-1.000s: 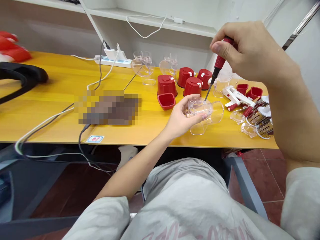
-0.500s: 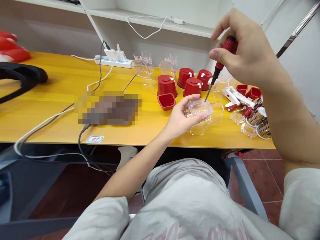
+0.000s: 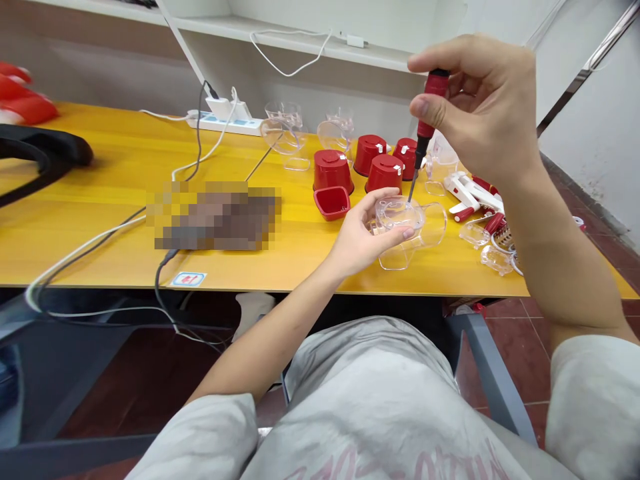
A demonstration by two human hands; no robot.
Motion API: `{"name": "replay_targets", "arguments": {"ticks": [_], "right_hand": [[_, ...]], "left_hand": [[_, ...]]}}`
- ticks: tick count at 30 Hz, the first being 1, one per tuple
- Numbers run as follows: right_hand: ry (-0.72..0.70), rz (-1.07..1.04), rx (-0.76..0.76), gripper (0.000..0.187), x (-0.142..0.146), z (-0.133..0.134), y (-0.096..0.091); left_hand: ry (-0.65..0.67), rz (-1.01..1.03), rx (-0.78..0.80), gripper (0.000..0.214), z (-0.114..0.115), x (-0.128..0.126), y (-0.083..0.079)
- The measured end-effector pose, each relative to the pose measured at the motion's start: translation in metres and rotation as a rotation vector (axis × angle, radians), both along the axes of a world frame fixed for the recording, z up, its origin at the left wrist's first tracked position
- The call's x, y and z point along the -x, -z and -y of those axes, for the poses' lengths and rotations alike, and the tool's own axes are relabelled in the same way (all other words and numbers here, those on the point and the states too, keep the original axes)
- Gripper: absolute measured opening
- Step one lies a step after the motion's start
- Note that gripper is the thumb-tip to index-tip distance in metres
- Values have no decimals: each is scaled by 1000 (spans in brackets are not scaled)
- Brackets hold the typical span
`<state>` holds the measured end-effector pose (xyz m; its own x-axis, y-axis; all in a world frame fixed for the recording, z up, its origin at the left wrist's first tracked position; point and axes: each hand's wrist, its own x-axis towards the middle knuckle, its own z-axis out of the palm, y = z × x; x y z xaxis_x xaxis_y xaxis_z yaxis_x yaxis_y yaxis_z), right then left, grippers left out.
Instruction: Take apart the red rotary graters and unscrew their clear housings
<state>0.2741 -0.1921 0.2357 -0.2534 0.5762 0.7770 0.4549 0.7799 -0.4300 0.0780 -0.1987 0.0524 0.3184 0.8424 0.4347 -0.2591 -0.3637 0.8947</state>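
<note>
Here, above a yellow tabletop (image 3: 100, 220), the left hand (image 3: 360, 237) grasps a clear plastic jug (image 3: 413, 233), fingers curled under and around its body, near the tabletop's front edge. The right hand (image 3: 475, 113) clenches a red-handled screwdriver (image 3: 427, 113) between thumb and fingers, its thin steel tip at the jug's upper rim.

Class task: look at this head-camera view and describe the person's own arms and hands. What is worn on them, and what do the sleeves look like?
Both arms emerge from a loose pale grey fabric left sleeve and a loose pale grey fabric right sleeve, with soft, wide openings. The forearms below are bare. Each grip, the bare left hand and the bare right hand, wears no glove, and no watch or ring shows.
</note>
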Motion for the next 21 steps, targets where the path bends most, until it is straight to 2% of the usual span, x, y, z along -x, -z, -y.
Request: {"name": "replay_targets", "arguments": {"ticks": [2, 4, 5, 7, 9, 10, 13, 15, 16, 18, 20, 21], "right_hand": [[-96, -73, 62, 35, -1, 1, 1], [-154, -132, 135, 32, -5, -1, 1], [-123, -133, 145, 26, -7, -2, 2], [41, -77, 82, 22, -12, -7, 4], [173, -24, -12, 26, -17, -11, 4], [175, -26, -28, 32, -19, -13, 4], [-3, -70, 75, 55, -23, -11, 2], [-64, -94, 131, 53, -22, -6, 1], [-47, -91, 134, 47, -21, -4, 1], [75, -39, 79, 34, -17, 1, 2], [194, 41, 14, 35, -15, 2, 3], [203, 62, 10, 39, -15, 1, 3]], "left_hand": [[-2, -2, 0, 88, 0, -1, 0], [-7, -2, 0, 89, 1, -2, -1], [-11, -4, 0, 90, 1, -2, -2], [-20, -9, -3, 90, 2, -2, -3], [-23, -16, -3, 91, 3, -2, -4], [-23, -19, -3, 91, 3, -1, -4], [-20, -24, -13, 90, 4, 0, -5], [-17, -22, -15, 89, 4, 0, -5], [-15, -18, -11, 89, 4, -1, -4], [-11, -6, 0, 89, 4, -1, -3], [-10, 2, 2, 89, 3, -1, -2], [-9, 3, 0, 88, 3, -1, -1]]}}
